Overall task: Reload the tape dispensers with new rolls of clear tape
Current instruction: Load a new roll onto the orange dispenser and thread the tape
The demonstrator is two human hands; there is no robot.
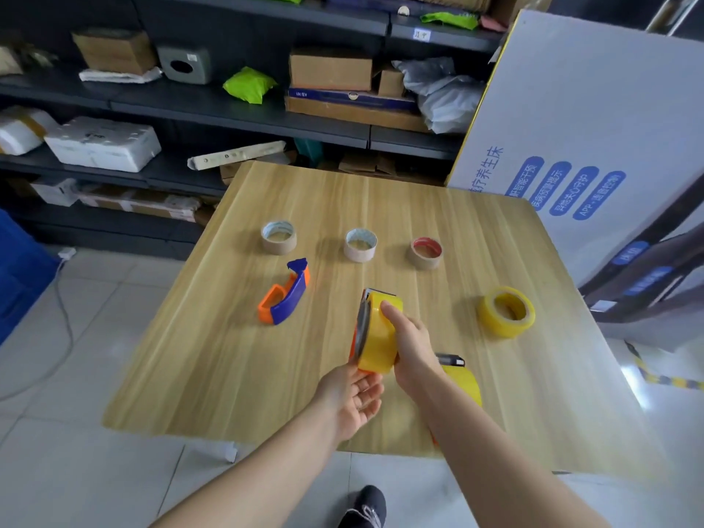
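Left hand [356, 400], right hand [409, 344] grip dispenser [375, 337], cutter [375, 292] apparently pointing away.

table [266, 375]: pale wood grain, lengthwise streaks;
held roll [381, 337]: clear yellow;
held dispenser [362, 325]: grey side, orange edge;
loose roll [506, 312]: clear yellow, tan inside;
third roll [463, 383]: yellow, black part on top;
empty dispenser [284, 299]: blue body, orange handle;
left core [279, 238]: brown outside, whitish inside;
middle core [360, 245]: pale tan outside, white patterned inside;
right core [426, 254]: brown outside, red inside;
floor [95, 470]: pale grey tiles;
shelves [228, 108]: dark grey;
box [590, 108]: white, blue labels with white script, yellow edge;
bag [249, 83]: lime green;
shoe [365, 504]: black, pale laces
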